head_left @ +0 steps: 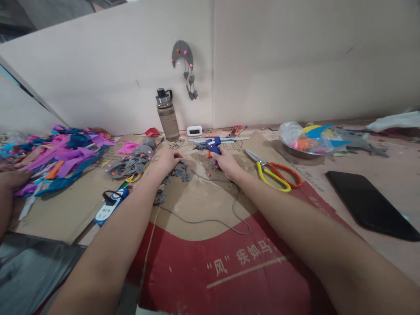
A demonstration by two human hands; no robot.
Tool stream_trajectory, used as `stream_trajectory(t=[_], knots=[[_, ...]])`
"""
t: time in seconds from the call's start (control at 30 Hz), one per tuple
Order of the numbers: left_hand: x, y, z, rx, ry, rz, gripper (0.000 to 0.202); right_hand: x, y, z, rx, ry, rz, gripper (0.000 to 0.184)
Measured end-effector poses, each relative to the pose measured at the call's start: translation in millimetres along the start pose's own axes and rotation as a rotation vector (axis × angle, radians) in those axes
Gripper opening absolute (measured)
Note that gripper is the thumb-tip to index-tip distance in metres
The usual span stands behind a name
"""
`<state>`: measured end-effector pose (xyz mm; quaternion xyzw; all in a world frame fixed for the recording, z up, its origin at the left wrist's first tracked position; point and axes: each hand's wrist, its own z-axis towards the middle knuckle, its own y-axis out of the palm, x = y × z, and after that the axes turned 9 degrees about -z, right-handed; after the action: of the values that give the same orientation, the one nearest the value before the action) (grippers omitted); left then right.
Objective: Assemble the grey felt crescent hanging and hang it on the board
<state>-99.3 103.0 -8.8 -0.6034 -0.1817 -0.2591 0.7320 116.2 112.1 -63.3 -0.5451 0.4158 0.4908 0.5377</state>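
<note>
My right hand (227, 162) is wrapped round a blue glue gun (213, 145), its nozzle pointing left over the cardboard. To its left, my left hand (169, 161) has its fingers curled together at a small cluster of grey felt flowers (182, 171); what the fingertips pinch, if anything, is hidden. A thin grey cord (203, 221) loops across the cardboard (197, 197) below both hands. Beside my left wrist lies a pile of grey felt shapes (133, 162) with pink and orange dots. Scissors (274, 173) with red and yellow handles lie open right of my right hand.
A water bottle (168, 118) and a white digital clock (194, 131) stand by the wall, where a grey moon ornament (183, 50) hangs. At right are a metal bowl (300, 152) and a black phone-like slab (370, 203). A power strip (110, 208), felt scraps (65, 153) and another person's hand (15, 178) are left.
</note>
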Motion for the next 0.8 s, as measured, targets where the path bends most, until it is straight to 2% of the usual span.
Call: stream_trajectory(t=[0.4, 0.8], knots=[[-17, 7.1, 10, -0.018, 0.084, 0.027, 0.014, 2, 1, 2, 0.026, 0.007, -0.007, 0.010], [-16, 4.7, 7, -0.013, 0.086, -0.016, 0.015, -2, 1, -1, 0.041, 0.049, -0.026, 0.013]])
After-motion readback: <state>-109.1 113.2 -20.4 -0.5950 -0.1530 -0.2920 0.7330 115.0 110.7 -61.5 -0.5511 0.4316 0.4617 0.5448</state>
